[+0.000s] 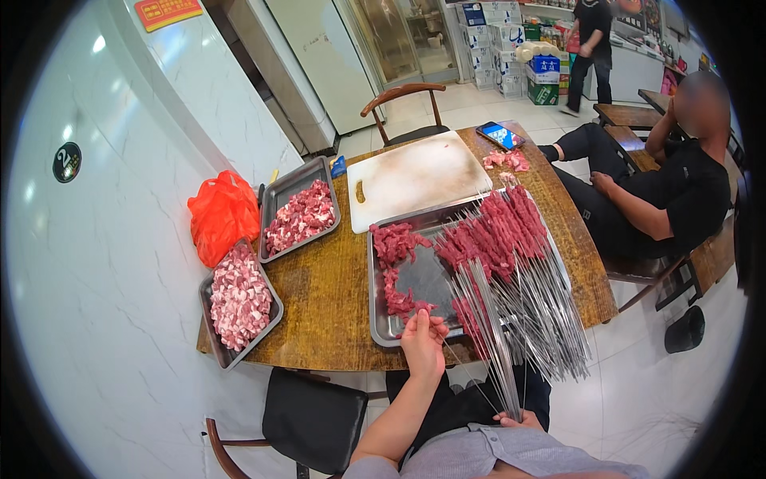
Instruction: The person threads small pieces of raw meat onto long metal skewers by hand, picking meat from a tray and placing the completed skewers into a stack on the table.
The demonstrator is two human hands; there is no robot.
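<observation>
My left hand (423,344) pinches a strip of raw red meat (423,306) between thumb and fingers, over the near left corner of a large metal tray (376,299). Low against my lap, my right hand (522,420) grips a bundle of bare metal skewers (494,335). One single skewer (470,378) slants from the right hand up to the left; whether its tip is in the meat is hidden. Loose meat strips (395,245) line the tray's left side. Many skewers threaded with meat (497,230) are piled on its right, their bare ends jutting past the table edge.
Behind the tray lies a white cutting board (419,179), with a phone (501,135) and meat scraps (507,160) beyond. Two trays of diced meat (302,218) (239,302) and a red plastic bag (224,215) stand left. A seated person (670,179) is at the right.
</observation>
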